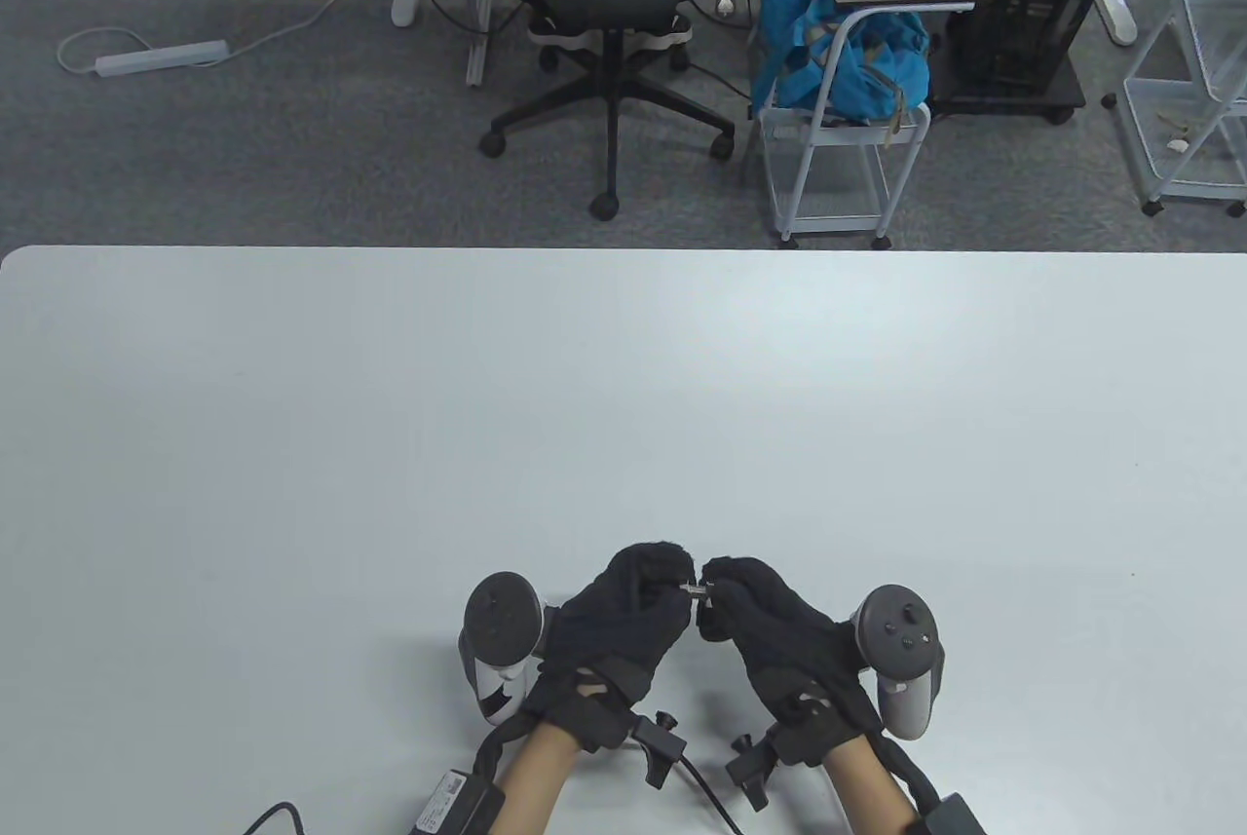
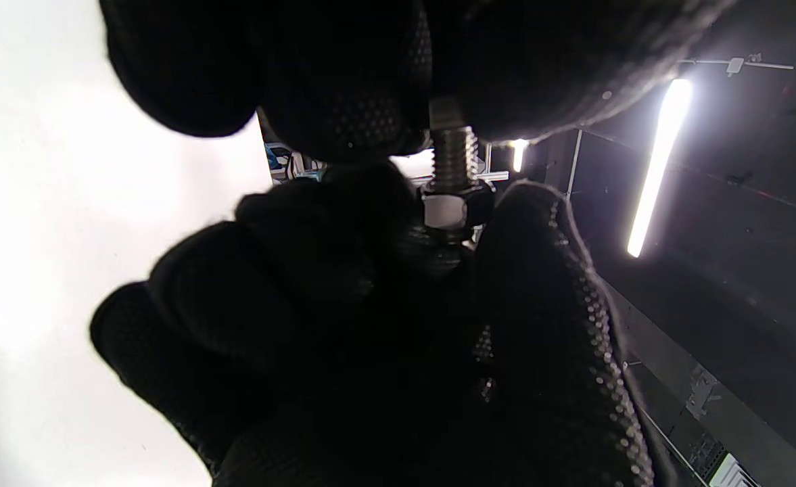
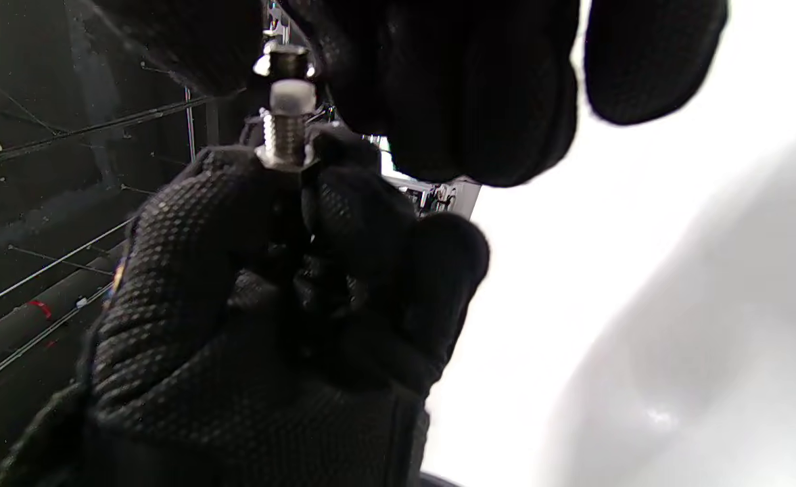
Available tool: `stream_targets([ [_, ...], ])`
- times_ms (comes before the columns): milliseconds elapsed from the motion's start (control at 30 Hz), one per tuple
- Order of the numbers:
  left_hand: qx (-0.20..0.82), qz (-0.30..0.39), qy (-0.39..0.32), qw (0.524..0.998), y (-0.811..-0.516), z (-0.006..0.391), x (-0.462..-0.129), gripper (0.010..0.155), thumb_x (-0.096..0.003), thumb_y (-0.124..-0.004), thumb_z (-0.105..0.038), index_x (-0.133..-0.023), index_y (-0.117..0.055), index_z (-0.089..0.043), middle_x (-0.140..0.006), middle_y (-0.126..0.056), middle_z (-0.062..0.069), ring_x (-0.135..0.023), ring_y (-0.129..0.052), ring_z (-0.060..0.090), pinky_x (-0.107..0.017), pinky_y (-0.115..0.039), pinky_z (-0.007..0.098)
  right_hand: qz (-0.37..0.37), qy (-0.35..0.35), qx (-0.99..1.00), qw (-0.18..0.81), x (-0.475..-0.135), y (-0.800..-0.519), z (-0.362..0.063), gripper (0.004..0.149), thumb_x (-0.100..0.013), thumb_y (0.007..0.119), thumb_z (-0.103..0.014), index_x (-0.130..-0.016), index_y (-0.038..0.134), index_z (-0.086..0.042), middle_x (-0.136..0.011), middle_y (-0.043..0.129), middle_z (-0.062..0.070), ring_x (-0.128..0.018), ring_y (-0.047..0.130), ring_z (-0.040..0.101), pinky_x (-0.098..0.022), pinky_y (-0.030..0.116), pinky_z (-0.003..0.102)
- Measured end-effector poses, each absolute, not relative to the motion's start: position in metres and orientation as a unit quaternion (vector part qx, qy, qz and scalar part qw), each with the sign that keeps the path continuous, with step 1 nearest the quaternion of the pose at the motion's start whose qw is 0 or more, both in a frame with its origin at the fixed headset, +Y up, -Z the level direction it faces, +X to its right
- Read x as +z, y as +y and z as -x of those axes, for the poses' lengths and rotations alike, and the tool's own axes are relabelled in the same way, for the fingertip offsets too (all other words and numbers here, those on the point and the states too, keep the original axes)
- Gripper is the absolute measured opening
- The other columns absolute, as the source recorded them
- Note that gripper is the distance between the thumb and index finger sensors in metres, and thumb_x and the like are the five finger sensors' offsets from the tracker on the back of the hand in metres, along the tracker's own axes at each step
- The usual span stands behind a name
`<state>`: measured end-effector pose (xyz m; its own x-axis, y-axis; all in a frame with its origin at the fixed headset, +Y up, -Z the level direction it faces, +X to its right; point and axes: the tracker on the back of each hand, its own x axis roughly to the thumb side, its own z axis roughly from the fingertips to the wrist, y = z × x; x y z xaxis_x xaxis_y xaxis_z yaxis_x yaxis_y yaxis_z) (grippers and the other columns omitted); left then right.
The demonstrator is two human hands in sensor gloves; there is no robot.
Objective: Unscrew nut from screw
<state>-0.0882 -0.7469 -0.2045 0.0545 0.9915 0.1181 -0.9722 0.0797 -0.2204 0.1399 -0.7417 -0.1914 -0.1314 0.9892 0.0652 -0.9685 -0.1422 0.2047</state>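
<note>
Both gloved hands meet low at the table's (image 1: 623,406) front centre and hold a small metal screw (image 1: 694,590) between them, above the surface. My left hand (image 1: 670,588) pinches the screw's head end; its fingers (image 2: 343,81) close over it, and the bare thread (image 2: 453,157) shows below them. My right hand (image 1: 717,593) pinches the hex nut (image 2: 453,206), which sits near the thread's free end. In the right wrist view the thread (image 3: 288,135) sticks up from the left fingers (image 3: 222,203), and the nut (image 3: 283,63) is at its tip under the right fingers (image 3: 452,88). I cannot tell whether the nut is still threaded on.
A tracker is strapped to each hand, the left one (image 1: 502,626) and the right one (image 1: 901,645). Cables (image 1: 458,791) trail off the table's front edge. Beyond the far edge stand an office chair (image 1: 609,17) and a white cart with a blue bag (image 1: 843,65).
</note>
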Motion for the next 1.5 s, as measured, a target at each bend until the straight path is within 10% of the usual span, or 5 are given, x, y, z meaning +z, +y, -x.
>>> stream_targets([
  [400,0.672,0.041,-0.115,0.731,-0.746,0.089,-0.205,0.048,-0.0472,-0.086,-0.037,-0.092,-0.078,-0.023,-0.085,-0.089,0.014,-0.055,-0.096,0.024,-0.052,-0.082,0.055,-0.130,0.025,0.756,0.641,-0.190,-0.730,-0.140,0.050,-0.054,0.080,-0.031,-0.102,0.067,-0.023,-0.096,0.072,0.015,-0.081,0.079,0.040,-0.063,0.065,0.066],
  [533,0.676,0.037,-0.116,0.727,-0.746,0.090,-0.206,0.048,-0.0473,-0.086,-0.037,-0.092,-0.078,-0.023,-0.085,-0.089,0.014,-0.055,-0.096,0.024,-0.052,-0.083,0.055,-0.117,0.035,0.741,0.661,-0.190,-0.735,-0.141,0.061,-0.056,0.074,-0.042,-0.109,0.058,-0.015,-0.102,0.065,0.020,-0.085,0.072,0.045,-0.063,0.061,0.068],
  [833,0.671,0.035,-0.125,0.730,-0.746,0.088,-0.206,0.048,-0.0469,-0.087,-0.037,-0.092,-0.078,-0.024,-0.085,-0.089,0.014,-0.055,-0.096,0.023,-0.052,-0.083,0.055,-0.087,0.051,0.749,0.655,-0.191,-0.742,-0.138,0.058,-0.057,0.067,-0.050,-0.093,0.075,-0.005,-0.073,0.091,0.014,-0.058,0.092,0.038,-0.054,0.072,0.064],
  [1133,0.681,0.038,-0.115,0.722,-0.748,0.089,-0.206,0.047,-0.0469,-0.087,-0.037,-0.092,-0.078,-0.024,-0.084,-0.089,0.014,-0.054,-0.096,0.023,-0.052,-0.083,0.055,-0.128,0.023,0.756,0.642,-0.190,-0.732,-0.139,0.053,-0.054,0.080,-0.033,-0.103,0.065,-0.020,-0.094,0.076,0.014,-0.078,0.082,0.039,-0.063,0.066,0.065],
  [1500,0.677,0.040,-0.122,0.725,-0.747,0.089,-0.206,0.047,-0.0469,-0.087,-0.037,-0.092,-0.078,-0.024,-0.084,-0.089,0.014,-0.055,-0.096,0.023,-0.052,-0.083,0.055,-0.081,0.073,0.755,0.647,-0.192,-0.747,-0.140,0.064,-0.058,0.063,-0.055,-0.097,0.073,-0.006,-0.083,0.085,0.020,-0.068,0.085,0.046,-0.057,0.064,0.069],
])
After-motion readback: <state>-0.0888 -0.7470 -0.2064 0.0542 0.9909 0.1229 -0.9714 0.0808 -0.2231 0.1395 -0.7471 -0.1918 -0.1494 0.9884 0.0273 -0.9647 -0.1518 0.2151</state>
